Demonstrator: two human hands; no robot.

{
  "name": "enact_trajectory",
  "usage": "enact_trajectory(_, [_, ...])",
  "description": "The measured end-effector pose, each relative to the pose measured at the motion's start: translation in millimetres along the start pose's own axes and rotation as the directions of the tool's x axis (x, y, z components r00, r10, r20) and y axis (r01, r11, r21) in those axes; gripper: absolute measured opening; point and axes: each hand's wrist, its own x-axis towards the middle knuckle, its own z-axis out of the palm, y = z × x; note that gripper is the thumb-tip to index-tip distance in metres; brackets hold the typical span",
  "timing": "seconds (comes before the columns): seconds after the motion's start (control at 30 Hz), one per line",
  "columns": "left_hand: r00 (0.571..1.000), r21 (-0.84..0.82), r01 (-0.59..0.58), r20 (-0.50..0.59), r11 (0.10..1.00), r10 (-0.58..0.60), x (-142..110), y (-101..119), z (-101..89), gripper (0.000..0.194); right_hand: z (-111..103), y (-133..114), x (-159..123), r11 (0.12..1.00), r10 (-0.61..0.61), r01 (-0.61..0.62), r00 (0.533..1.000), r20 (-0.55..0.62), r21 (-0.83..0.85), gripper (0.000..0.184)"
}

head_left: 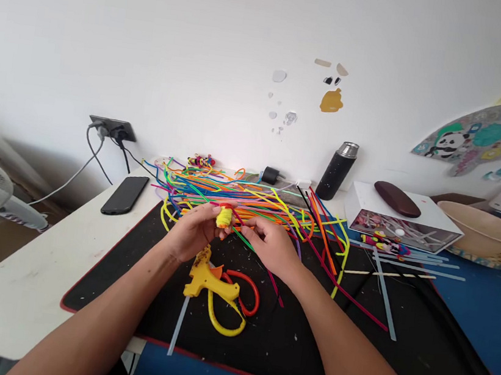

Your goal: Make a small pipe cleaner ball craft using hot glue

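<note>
Clock face centred on the yellow wrapped piece (224, 218), 12 toward the wall. Piece located above the black mat (303, 348), red at its top; left hand (190, 232) grips it between thumb and fingers. Right hand (270, 248) at 4 o'clock, fingers curled in close beside the piece, near a green stem; firmness of grip cannot be told. Colored stems (231, 192) heaped at 12, some trailing toward 4. Yellow glue gun (211, 282) at 6, pale stick protruding; scissors (256, 299) with red and yellow handles at 5. Phone (124, 195) at 9; black bottle (336, 173) at 2, leaning; white box (408, 211) at 3.
</note>
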Motion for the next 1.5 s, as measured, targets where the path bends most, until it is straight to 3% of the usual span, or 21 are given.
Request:
enact_trajectory(0.27, [0.998, 0.067, 0.021, 0.061, 0.998, -0.026, -2.1, -5.7, 5.2, 0.039, 4.4, 3.9, 0.0, 0.997, -0.014, 0.012, 1.000, 0.022, 0.076, 0.024])
enact_trajectory(0.5, [0.997, 0.010, -0.040, -0.071, 0.999, 0.041, 2.7, -4.2, -2.4, 0.047, -6.0, 5.2, 4.7, 0.963, 0.067, -0.024, 0.986, -0.152, 0.269, 0.037])
enact_trajectory(0.67, [0.990, -0.017, -0.070, -0.123, 0.997, 0.067, 5.9, -6.9, -7.2, 0.041, -10.2, -7.4, 2.5, 0.927, 0.089, -0.032, 0.987, -0.137, 0.374, 0.049])
enact_trajectory(0.93, [0.992, 0.014, -0.065, -0.109, 0.998, 0.066, 4.6, -7.8, -5.9, 0.046, -9.3, -15.1, -2.5, 0.936, 0.095, -0.060, 0.992, -0.084, 0.347, 0.058])
enact_trajectory(1.23, [0.993, 0.164, -0.103, -0.043, 0.981, 0.111, 0.4, -11.8, 8.8, 0.041, -2.0, -13.0, -2.0, 0.945, 0.079, -0.058, 0.995, -0.053, 0.321, 0.051])
enact_trajectory(1.5, [0.995, 0.223, -0.096, -0.017, 0.970, 0.103, 0.4, -14.1, 6.3, 0.044, -2.6, -10.8, -1.6, 0.931, 0.111, -0.098, 0.994, -0.016, 0.351, 0.051])
